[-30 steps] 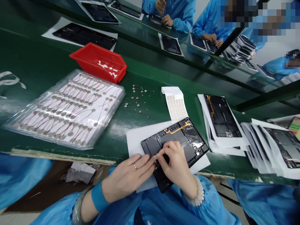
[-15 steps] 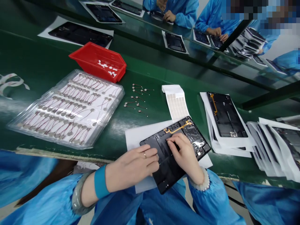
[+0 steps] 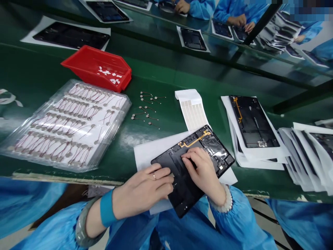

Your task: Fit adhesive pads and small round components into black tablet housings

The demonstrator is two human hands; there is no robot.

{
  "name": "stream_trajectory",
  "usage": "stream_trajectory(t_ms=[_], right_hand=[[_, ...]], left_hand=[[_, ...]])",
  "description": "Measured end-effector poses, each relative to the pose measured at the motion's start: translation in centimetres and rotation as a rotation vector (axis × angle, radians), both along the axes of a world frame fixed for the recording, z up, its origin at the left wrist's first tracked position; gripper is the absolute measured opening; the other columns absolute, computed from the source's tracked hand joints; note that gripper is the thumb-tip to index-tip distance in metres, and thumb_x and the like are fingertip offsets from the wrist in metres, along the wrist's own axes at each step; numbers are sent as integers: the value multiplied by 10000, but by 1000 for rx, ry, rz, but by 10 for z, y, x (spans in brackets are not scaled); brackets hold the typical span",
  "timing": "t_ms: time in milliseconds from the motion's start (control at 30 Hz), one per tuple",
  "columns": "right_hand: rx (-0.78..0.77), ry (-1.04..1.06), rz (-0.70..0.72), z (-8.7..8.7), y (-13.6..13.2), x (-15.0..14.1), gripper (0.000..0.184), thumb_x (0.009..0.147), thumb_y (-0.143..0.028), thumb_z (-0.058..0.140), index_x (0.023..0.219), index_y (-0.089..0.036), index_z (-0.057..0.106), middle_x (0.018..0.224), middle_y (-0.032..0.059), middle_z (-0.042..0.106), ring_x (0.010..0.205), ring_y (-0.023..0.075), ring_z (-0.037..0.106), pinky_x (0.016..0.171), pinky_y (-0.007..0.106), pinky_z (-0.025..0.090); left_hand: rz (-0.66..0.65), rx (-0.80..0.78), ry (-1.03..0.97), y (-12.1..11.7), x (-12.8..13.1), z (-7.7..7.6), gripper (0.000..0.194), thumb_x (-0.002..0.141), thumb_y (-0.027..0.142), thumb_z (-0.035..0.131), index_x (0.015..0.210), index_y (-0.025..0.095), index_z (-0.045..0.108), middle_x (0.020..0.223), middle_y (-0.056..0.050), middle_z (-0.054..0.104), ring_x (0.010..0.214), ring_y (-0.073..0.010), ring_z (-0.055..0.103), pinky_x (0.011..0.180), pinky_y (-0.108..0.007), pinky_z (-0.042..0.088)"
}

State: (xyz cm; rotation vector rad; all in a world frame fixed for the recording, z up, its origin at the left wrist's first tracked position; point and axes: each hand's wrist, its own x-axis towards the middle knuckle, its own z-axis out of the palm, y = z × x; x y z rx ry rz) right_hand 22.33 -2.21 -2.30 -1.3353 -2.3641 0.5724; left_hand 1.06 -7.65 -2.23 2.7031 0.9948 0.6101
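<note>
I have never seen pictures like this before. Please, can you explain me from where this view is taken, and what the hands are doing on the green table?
This view comes from a camera worn on a person's head, looking down. There is no machine here. The left hand and right hand both rest on a black device panel with a yellow flex cable, which lies on a white paper sheet. On the green workbench are a clear plastic tray of small wired discs, a red bin and a stack of panels.

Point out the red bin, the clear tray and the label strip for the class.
Red bin [image 3: 78, 59], head view, inner wall at the left end.
Clear tray [image 3: 117, 125], head view, right rim.
Label strip [image 3: 192, 111], head view, middle of the strip.
</note>
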Motion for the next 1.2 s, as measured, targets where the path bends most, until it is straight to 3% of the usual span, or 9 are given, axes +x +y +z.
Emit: stream_trajectory(t_ms=[233, 433, 633, 767, 933, 1067, 1200], right_hand=[[-14, 5, 1, -1, 0, 0, 199, 942, -252, 448, 895, -206, 635, 910, 60, 617, 846, 192, 534, 780, 351, 408], [-17, 1, 2, -2, 0, 1, 199, 942, -255, 447, 898, -210, 636, 913, 62, 616, 859, 196, 539, 789, 355, 408], [14, 7, 4, -1, -1, -1, 174, 934, -227, 460, 878, -202, 622, 887, 54, 606, 847, 195, 544, 778, 345, 409], [18, 0, 6, -2, -1, -1, 153, 923, -199, 475, 873, -201, 619, 886, 50, 606, 842, 191, 550, 762, 330, 410], [46, 19, 13, -3, -1, -1, 144, 923, -203, 481, 867, -201, 613, 878, 50, 609, 843, 196, 546, 774, 333, 404], [53, 12, 9, -4, -1, -1, 148, 925, -221, 480, 877, -204, 620, 877, 50, 611, 835, 192, 548, 768, 330, 409], [44, 18, 7, -4, -1, -1, 156, 929, -230, 474, 879, -205, 619, 882, 51, 613, 846, 197, 548, 775, 335, 403]], left_hand=[[141, 63, -53, 0, -8, -7, 312, 944, 459, 463, 859, 180, 571, 977, -23, 693, 974, -183, 572, 862, -328, 379], [41, 149, -73, -12, -4, -18, 92, 942, 223, 506, 902, 179, 577, 1113, 2, 682, 984, -174, 573, 882, -329, 377], [70, -35, -56, 0, -10, -3, 380, 896, 538, 501, 934, 164, 560, 1213, -62, 623, 1082, -232, 533, 922, -371, 354], [8, -117, -73, 10, -17, 4, 213, 845, 353, 658, 903, 185, 539, 1061, -13, 648, 1009, -192, 537, 866, -320, 384], [-80, -155, -48, 9, -12, -2, 109, 867, 234, 629, 915, 186, 543, 1006, -2, 654, 968, -175, 534, 830, -302, 386], [-81, -230, -9, 12, -6, 6, 106, 851, 181, 629, 892, 176, 531, 960, -13, 642, 910, -184, 533, 794, -312, 383], [-74, -410, -20, 27, -8, 20, 207, 779, 160, 701, 851, 187, 509, 854, 0, 592, 855, -178, 533, 784, -289, 393]])
